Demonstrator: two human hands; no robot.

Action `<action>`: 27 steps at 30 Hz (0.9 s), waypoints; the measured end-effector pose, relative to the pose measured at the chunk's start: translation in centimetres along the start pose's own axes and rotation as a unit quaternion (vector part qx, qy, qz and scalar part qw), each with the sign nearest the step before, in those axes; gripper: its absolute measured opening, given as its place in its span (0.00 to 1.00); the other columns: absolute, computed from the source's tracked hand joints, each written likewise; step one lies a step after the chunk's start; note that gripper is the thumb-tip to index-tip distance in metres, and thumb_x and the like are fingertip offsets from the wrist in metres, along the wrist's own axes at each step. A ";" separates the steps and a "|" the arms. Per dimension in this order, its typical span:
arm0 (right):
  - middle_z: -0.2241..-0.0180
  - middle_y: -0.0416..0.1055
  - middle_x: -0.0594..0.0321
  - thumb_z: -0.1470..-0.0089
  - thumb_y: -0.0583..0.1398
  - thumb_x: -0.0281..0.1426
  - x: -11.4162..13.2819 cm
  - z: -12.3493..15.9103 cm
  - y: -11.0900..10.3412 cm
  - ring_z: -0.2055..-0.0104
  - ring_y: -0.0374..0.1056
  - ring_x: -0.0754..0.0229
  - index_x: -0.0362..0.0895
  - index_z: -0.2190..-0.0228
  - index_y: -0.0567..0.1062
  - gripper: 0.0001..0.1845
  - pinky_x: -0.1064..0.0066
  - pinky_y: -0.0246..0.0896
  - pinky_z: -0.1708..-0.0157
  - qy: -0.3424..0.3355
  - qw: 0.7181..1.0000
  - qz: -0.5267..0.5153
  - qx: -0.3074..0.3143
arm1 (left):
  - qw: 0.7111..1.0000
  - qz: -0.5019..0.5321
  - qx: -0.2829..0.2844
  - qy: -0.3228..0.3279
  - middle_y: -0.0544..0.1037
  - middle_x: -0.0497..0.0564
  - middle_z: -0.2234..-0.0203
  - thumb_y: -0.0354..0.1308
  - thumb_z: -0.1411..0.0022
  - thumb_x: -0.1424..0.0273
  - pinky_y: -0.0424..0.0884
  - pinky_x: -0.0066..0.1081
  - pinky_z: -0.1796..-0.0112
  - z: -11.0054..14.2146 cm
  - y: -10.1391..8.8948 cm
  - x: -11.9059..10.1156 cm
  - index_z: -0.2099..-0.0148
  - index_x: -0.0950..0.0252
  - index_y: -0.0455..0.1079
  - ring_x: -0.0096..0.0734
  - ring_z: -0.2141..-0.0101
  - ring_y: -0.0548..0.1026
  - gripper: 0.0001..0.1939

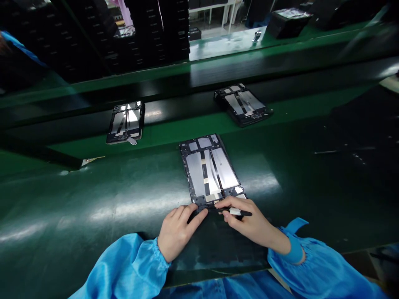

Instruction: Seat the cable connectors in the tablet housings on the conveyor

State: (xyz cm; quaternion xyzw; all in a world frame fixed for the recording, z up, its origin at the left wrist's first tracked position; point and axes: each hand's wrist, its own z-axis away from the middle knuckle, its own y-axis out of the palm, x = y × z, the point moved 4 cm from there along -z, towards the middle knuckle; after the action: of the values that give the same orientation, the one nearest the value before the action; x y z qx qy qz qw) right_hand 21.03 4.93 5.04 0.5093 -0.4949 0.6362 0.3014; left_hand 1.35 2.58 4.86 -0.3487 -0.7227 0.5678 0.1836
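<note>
An opened tablet [208,170] lies on the green bench with its inside facing up, showing silver battery panels and dark flat cables. My left hand [179,232] holds the tablet's near edge, index finger and thumb at its lower left corner and the other fingers curled. Between the fingers of my right hand [246,216] is a pair of black tweezers [237,211] with a white patch on the handle. The tips point left at the near edge of the tablet; what they touch there is too small to make out.
Two more opened tablets rest farther off, one tablet [126,120] at the left and another tablet [243,104] at the right, beside a dark belt [174,110]. Black stacked trays [149,33] stand behind. A dark post [46,155] slants in from the left.
</note>
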 end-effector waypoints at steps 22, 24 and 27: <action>0.59 0.75 0.56 0.40 0.55 0.26 -0.3 0.7 -0.3 0.65 0.74 0.62 0.43 0.56 0.76 0.13 0.71 0.72 0.64 -0.032 0.997 -0.049 0.055 | 0.998 0.034 -0.034 0.033 0.71 0.53 0.53 0.49 0.32 0.76 0.68 0.29 0.61 0.5 -0.6 0.8 0.45 0.62 0.68 0.29 0.57 0.70 0.16; 0.59 0.75 0.57 0.41 0.55 0.25 0.1 0.5 -0.1 0.61 0.74 0.60 0.44 0.57 0.76 0.13 0.68 0.72 0.59 -0.048 0.997 -0.022 0.062 | 0.999 0.033 -0.031 0.030 0.71 0.53 0.53 0.49 0.32 0.75 0.69 0.29 0.61 0.5 -0.6 0.8 0.45 0.62 0.69 0.28 0.58 0.70 0.15; 0.59 0.76 0.59 0.42 0.56 0.25 0.6 0.4 0.0 0.57 0.73 0.59 0.44 0.58 0.76 0.12 0.68 0.71 0.56 -0.069 0.996 0.001 0.063 | 0.999 0.030 -0.029 0.028 0.71 0.53 0.53 0.49 0.31 0.75 0.69 0.29 0.60 0.4 -0.4 0.7 0.46 0.61 0.69 0.28 0.57 0.70 0.15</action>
State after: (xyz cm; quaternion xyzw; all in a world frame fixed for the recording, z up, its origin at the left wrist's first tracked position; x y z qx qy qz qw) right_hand 20.96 4.51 5.58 0.5695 -0.4739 0.6296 0.2338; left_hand 0.44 2.74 5.02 -0.3908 -0.7228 0.5419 0.1763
